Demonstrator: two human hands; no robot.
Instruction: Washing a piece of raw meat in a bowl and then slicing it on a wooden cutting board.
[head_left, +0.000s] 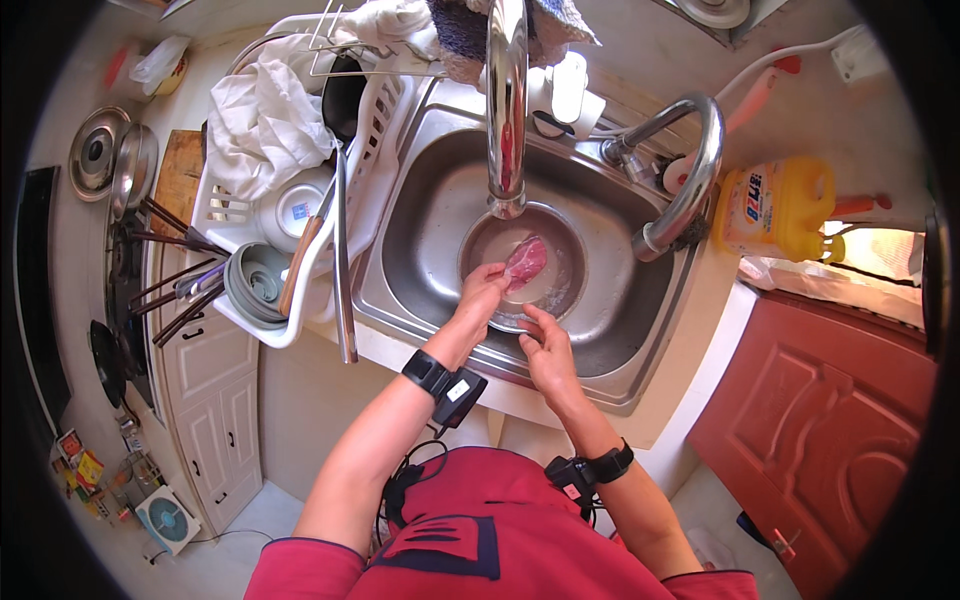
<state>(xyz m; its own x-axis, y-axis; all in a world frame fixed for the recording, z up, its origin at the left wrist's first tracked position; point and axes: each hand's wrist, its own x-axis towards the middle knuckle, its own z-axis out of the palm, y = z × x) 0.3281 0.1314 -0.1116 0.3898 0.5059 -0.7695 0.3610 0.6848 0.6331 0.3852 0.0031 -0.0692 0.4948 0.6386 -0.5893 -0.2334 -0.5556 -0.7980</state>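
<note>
My left hand (482, 294) grips the lower left end of a piece of raw red meat (527, 262), held over a round metal basin (574, 281) with cloudy water in it. The basin stands in a stainless steel sink (420, 217). My right hand (550, 346), its fingers apart and holding nothing, is at the basin's near edge, to the lower right of the meat. A chrome faucet (508, 112) hangs down over the far side of the basin; no stream of water shows from it.
At left, a white plastic dish rack (300, 311) holds bowls (259, 281), a white cloth (266, 127) and utensils. A second curved faucet (709, 165) rises at the sink's right corner, beside a yellow jug (776, 208). A red door (817, 420) stands at right.
</note>
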